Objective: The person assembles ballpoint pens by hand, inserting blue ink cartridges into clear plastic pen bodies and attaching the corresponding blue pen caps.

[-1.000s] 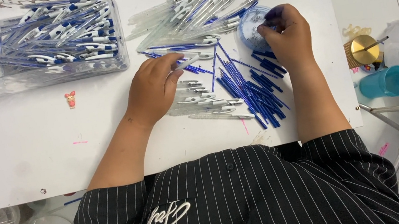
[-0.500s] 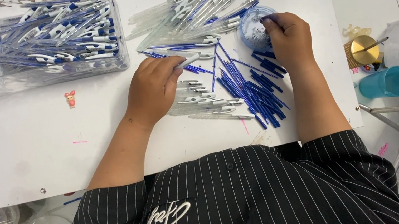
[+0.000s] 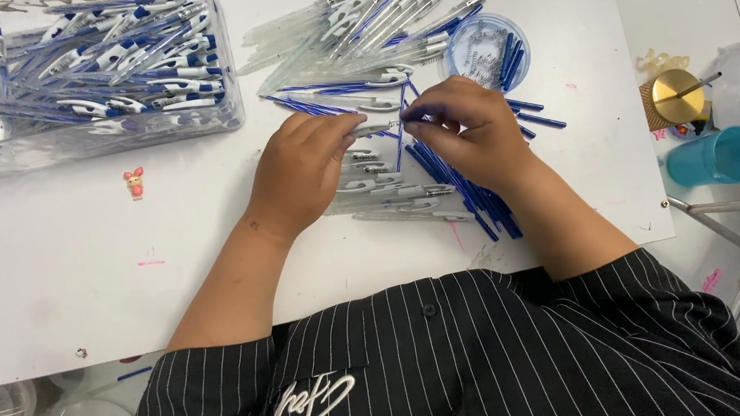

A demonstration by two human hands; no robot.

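Observation:
My left hand (image 3: 303, 171) grips a clear pen barrel (image 3: 374, 128) at the middle of the white board (image 3: 103, 270). My right hand (image 3: 466, 128) pinches a blue refill, its tip meeting the barrel's end. Under both hands lie a pile of clear pen barrels (image 3: 387, 190) and a heap of blue refills (image 3: 478, 201). More clear barrels (image 3: 351, 23) fan out behind the hands. A small round dish (image 3: 483, 46) with springs and blue parts stands just beyond my right hand.
A clear plastic bin (image 3: 72, 77) full of finished blue-and-white pens sits at the back left. A tiny pink figure (image 3: 133, 181) lies on the board. Off the right edge stand a gold can (image 3: 674, 95), a teal cup (image 3: 718, 158), a bag and a metal rack.
My right hand left the round dish and came in to the middle. It now meets my left hand, which has lifted a barrel from the pile.

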